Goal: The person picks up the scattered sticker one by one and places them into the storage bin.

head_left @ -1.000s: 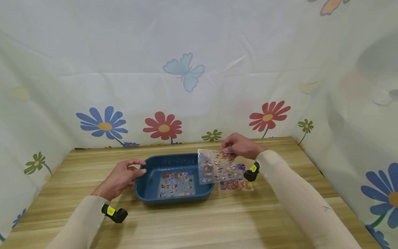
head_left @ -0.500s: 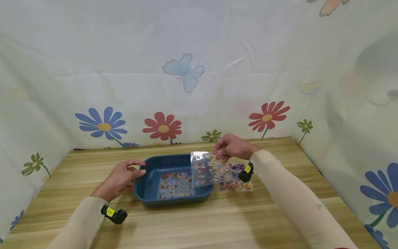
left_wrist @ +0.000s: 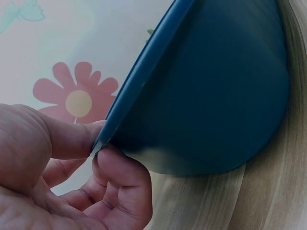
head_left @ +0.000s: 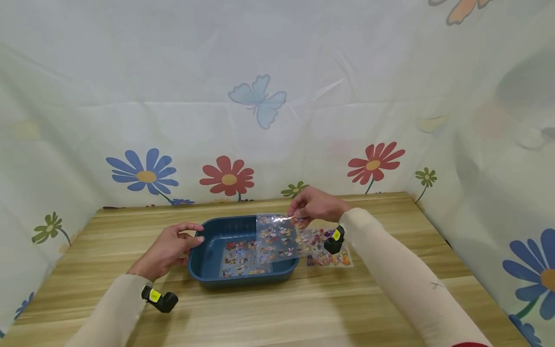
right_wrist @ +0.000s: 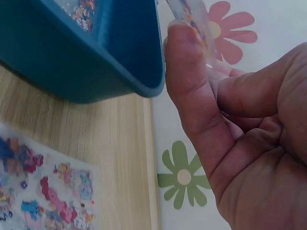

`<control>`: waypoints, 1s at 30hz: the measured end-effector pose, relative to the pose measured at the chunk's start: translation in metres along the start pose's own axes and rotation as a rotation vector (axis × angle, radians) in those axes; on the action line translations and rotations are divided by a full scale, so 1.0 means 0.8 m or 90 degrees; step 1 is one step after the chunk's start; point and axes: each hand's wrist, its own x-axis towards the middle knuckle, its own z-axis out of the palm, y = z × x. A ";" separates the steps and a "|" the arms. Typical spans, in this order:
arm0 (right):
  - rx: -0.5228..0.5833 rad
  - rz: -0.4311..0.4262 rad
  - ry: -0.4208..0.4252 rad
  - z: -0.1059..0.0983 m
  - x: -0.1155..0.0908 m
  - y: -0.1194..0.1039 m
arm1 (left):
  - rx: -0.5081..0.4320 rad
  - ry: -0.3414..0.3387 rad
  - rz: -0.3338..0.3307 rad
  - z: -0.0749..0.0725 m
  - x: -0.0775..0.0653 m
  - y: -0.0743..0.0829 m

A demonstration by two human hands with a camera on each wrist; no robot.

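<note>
A blue plastic tray point(head_left: 243, 281) with raised walls stands on the table. My left hand point(head_left: 173, 246) pinches its left rim between thumb and fingers, as the left wrist view shows closely. My right hand point(head_left: 316, 206) holds a clear sticker sheet point(head_left: 277, 238) by its upper right corner, over the tray's right part. Inside the tray lies a second sticker sheet point(head_left: 238, 262) with small colourful figures, partly covered by the held one. Another sticker sheet point(head_left: 334, 258) lies on the table right of the tray, partly behind the right wrist; its figures show in the right wrist view.
The wood-grain table point(head_left: 243, 318) extends in front of the tray and to both sides. A pale cloth with printed flowers point(head_left: 229, 178) hangs behind and along the sides. Black wrist cameras point(head_left: 162, 300) sit on both sleeves.
My right hand has moved left, carrying the held sticker sheet further over the tray. The left hand and the tray have stayed put.
</note>
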 end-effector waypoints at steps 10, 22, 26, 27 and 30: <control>0.015 0.001 -0.011 0.015 0.018 -0.010 | -0.005 0.002 -0.002 -0.001 -0.001 0.000; -0.019 -0.006 -0.007 0.037 0.032 -0.029 | -0.001 -0.002 0.011 -0.003 0.001 -0.004; -0.019 -0.004 -0.005 0.047 0.040 -0.033 | -0.004 -0.003 0.013 -0.002 0.002 -0.004; -0.017 -0.002 -0.006 0.050 0.041 -0.034 | -0.003 -0.005 0.014 -0.002 0.002 -0.003; -0.009 0.011 -0.010 0.057 0.047 -0.035 | -0.006 -0.002 0.008 -0.001 0.002 -0.003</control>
